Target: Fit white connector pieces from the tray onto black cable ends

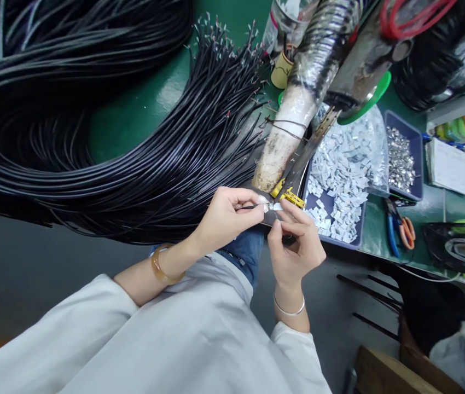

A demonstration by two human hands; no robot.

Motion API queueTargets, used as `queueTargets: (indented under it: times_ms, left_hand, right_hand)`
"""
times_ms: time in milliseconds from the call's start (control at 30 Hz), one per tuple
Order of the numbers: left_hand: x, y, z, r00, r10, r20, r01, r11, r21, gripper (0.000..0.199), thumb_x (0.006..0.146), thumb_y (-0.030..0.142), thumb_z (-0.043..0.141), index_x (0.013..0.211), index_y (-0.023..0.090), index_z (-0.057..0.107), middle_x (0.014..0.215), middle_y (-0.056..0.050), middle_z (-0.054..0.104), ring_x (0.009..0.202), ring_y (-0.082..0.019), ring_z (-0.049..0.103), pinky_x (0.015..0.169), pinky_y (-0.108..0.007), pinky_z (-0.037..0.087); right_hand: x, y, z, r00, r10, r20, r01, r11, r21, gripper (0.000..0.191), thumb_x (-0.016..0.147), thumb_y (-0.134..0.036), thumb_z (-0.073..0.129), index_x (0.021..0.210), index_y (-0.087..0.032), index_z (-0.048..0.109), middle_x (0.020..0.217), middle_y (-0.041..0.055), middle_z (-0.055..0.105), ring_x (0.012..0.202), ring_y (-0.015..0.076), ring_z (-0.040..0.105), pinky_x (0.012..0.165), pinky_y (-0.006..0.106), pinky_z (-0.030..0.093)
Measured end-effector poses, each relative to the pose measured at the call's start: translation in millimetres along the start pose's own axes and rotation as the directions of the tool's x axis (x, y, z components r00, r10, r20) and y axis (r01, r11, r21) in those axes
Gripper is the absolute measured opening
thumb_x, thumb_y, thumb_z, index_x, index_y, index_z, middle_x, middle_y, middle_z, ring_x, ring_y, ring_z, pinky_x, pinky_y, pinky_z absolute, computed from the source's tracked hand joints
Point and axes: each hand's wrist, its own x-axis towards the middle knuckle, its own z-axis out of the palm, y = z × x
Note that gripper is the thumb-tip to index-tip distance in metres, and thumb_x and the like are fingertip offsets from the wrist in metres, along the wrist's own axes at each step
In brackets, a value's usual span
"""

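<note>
My left hand [232, 213] pinches the end of a black cable [245, 207] between thumb and fingers. At its fingertips shows a small white-and-silver piece [275, 207], partly covered. My right hand [296, 238] is closed in a pinch right beside that piece; a thin strand seems to come from its fingertips, too fine to name. Just above both hands is a yellow clip-like part [288, 192] at the lower end of a dark metal bar [312, 148]. To the left lies a large bundle of black cables [146, 158], their stripped ends fanned out at the top.
A tray [353, 244] of small white pieces [339, 180] stands close on the right, beyond it a bin [420, 164] of metal parts. A wrapped duct [294, 115] slants down over the green table [120, 120]. Orange-and-blue pliers [399, 230] lie near the table edge.
</note>
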Motion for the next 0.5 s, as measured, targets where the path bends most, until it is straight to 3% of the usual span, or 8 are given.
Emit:
queueTargets:
  times_ms: [133,267,500]
  left_hand:
    - [-0.8,2.5,-1.3,1.000,0.016,0.020,-0.016,1.000,0.025,0.009,0.070,0.017,0.071,0.070,0.011,0.077,0.063,-0.001,0.066,0.060,-0.010,0.055,0.056,-0.020,0.044]
    - [-0.4,0.6,-1.5,0.999,0.032,0.016,-0.033,0.999,0.036,0.008,0.070,0.018,0.072,0.069,0.012,0.076,0.063,-0.001,0.066,0.058,-0.010,0.054,0.054,-0.020,0.043]
    - [-1.2,-5.6,1.0,0.995,0.099,-0.029,-0.094,0.987,0.133,0.013,0.078,0.021,0.068,0.075,0.012,0.076,0.058,0.001,0.058,0.051,-0.007,0.042,0.048,-0.020,0.034]
  right_hand:
    - [0.6,0.0,-1.8,1.000,0.031,0.004,-0.031,0.999,0.018,0.014,0.086,-0.009,0.068,0.092,-0.021,0.063,0.115,0.0076,0.077,0.094,0.0170,0.078,0.069,0.025,0.066]
    - [2.9,1.2,-0.6,1.000,0.017,-0.003,-0.017,1.000,-0.009,0.012,0.086,-0.011,0.069,0.092,-0.021,0.065,0.111,0.0068,0.078,0.092,0.0181,0.078,0.065,0.026,0.065]
    - [7.6,3.6,2.5,1.000,0.013,-0.016,-0.013,1.000,-0.007,0.017,0.084,-0.009,0.072,0.095,-0.021,0.069,0.110,0.0059,0.078,0.097,0.0185,0.077,0.071,0.028,0.067]
